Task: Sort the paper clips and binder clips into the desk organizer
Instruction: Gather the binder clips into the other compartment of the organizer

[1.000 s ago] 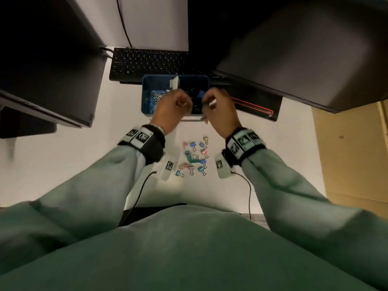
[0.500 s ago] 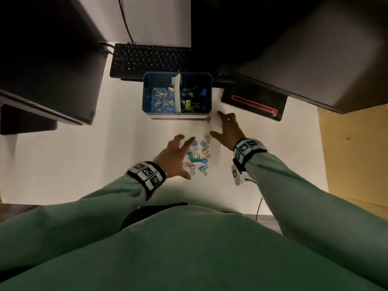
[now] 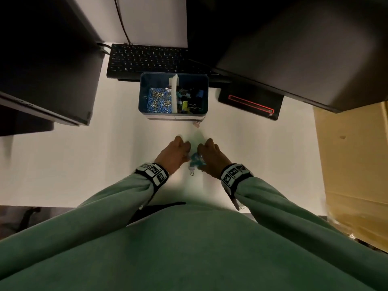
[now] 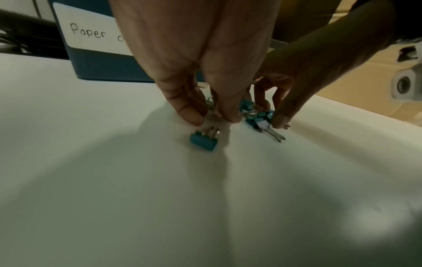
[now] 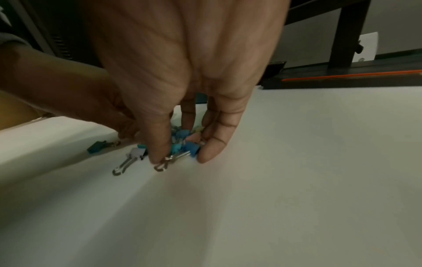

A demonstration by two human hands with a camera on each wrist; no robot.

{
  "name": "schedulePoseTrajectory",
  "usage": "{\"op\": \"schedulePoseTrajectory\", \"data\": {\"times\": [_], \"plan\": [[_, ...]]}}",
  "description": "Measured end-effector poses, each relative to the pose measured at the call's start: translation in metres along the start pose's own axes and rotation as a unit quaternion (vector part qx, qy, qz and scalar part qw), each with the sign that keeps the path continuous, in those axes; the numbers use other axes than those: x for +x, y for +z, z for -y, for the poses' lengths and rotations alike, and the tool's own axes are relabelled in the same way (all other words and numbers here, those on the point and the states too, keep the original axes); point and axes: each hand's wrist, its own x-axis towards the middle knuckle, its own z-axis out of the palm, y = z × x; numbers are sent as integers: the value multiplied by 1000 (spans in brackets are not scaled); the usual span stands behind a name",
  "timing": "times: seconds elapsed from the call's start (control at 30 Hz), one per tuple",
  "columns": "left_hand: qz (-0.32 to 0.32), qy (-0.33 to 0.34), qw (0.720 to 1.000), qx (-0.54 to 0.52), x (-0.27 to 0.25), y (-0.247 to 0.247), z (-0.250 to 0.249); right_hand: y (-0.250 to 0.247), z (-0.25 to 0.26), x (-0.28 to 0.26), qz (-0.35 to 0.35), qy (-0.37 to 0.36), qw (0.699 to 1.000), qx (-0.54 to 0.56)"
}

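Note:
The blue desk organizer [image 3: 142, 95] stands at the back of the white desk, with paper clips [image 3: 157, 100] in its left compartment and binder clips [image 3: 190, 99] in its right. Small coloured binder clips [image 3: 196, 162] lie bunched on the desk between my two hands. My left hand [image 4: 214, 119] curls down on the left of the bunch, thumb and fingers pinching some wire handles. My right hand [image 5: 180, 159] curls round blue and teal binder clips [image 5: 184, 144]. One teal clip [image 4: 203, 141] and a white clip [image 5: 134, 155] lie loose just outside the hands.
A black keyboard [image 3: 144, 59] lies behind the organizer, dark monitors overhang both sides, and a black device with a red line [image 3: 249, 102] sits at the right. A single small clip [image 3: 196, 123] lies by the organizer's front. A cardboard box [image 3: 354, 160] borders the desk's right.
Both hands came back from over the organizer to the desk. They went from spread fingers above the scattered clips to curling in and pushing the clips into one bunch.

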Motion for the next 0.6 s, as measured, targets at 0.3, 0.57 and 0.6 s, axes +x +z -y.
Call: {"op": "schedulePoseTrajectory", "data": {"times": [0.3, 0.57, 0.6], "plan": [[-22, -44, 987, -155, -6, -22, 3, -7, -14, 0, -69, 97, 969, 217], [-204, -45, 950, -231, 39, -130, -31, -93, 3, 17, -193, 67, 840, 502], [-211, -42, 953, -214, 49, -139, -32, -110, 11, 25, -222, 54, 847, 481]]}}
